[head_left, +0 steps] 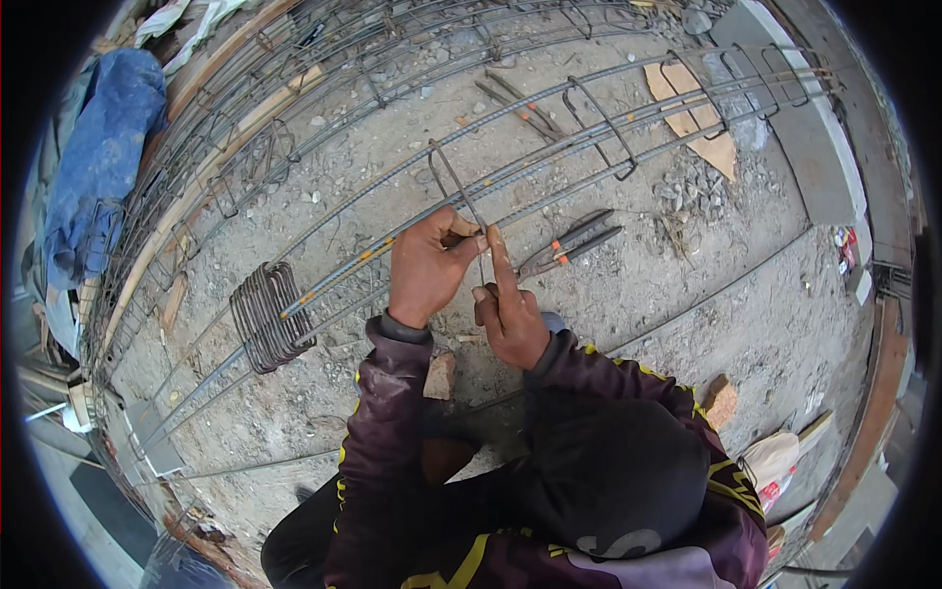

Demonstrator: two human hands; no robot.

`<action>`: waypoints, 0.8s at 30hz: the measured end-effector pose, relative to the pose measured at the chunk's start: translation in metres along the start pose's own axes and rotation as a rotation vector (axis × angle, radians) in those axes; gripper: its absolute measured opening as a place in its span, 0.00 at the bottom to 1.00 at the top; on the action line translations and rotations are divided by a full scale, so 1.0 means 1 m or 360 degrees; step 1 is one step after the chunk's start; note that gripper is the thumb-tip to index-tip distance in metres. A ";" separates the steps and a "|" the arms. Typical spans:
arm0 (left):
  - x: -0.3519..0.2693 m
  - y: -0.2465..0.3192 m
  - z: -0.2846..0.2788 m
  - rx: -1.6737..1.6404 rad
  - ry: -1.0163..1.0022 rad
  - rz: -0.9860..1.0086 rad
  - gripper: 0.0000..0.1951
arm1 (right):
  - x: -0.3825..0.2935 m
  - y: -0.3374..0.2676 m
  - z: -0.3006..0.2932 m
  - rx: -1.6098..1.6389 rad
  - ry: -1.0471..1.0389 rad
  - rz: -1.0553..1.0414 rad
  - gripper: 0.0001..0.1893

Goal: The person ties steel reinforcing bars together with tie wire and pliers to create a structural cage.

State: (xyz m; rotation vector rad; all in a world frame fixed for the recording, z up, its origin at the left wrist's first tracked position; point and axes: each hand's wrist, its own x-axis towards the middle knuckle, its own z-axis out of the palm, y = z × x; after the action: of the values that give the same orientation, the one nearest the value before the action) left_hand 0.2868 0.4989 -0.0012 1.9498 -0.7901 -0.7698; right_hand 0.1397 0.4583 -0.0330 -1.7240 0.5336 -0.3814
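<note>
My left hand [427, 265] pinches a thin tie wire at the lower corner of a steel stirrup [454, 177], with thumb and forefinger together. The stirrup stands around several ribbed rebars [353, 258]. Just right of it, my right hand [511, 316] holds the hanging lower end of the tie wire [482, 271] near its thumb, its forefinger pointing up along the corner. The exact grip is partly hidden by the fingers. Beside the right hand, pincers [567, 248] with orange marks on dark handles lie on the ground, their jaws partly covered by that hand.
A bunch of stirrups [272, 318] hangs around the bars at left. Further stirrups [600, 121] are spaced along the right part. More pincers [526, 110] lie beyond the bars. Another rebar cage [368, 73] runs behind. Brick pieces [440, 375], gravel [688, 195] and cardboard [692, 118] lie about.
</note>
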 end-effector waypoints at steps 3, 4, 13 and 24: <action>0.010 -0.007 -0.008 -0.0144 -0.0218 -0.0036 0.05 | -0.001 0.007 -0.002 0.0029 0.0048 -0.0134 0.38; 0.012 -0.008 -0.012 -0.0234 -0.0234 -0.0036 0.05 | -0.001 0.005 -0.003 0.0040 0.0065 -0.0109 0.38; 0.011 -0.003 -0.005 -0.0416 -0.0141 -0.0130 0.07 | -0.003 0.001 -0.007 -0.0002 0.0080 -0.0002 0.36; 0.013 -0.006 -0.004 -0.0443 -0.0185 -0.0265 0.06 | -0.004 0.015 0.021 0.0215 0.0099 0.0016 0.39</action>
State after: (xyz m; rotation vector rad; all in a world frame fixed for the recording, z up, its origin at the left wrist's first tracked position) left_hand 0.2993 0.4935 -0.0076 1.7458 -0.5584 -1.0433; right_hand 0.1449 0.4754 -0.0523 -1.5830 0.5486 -0.4550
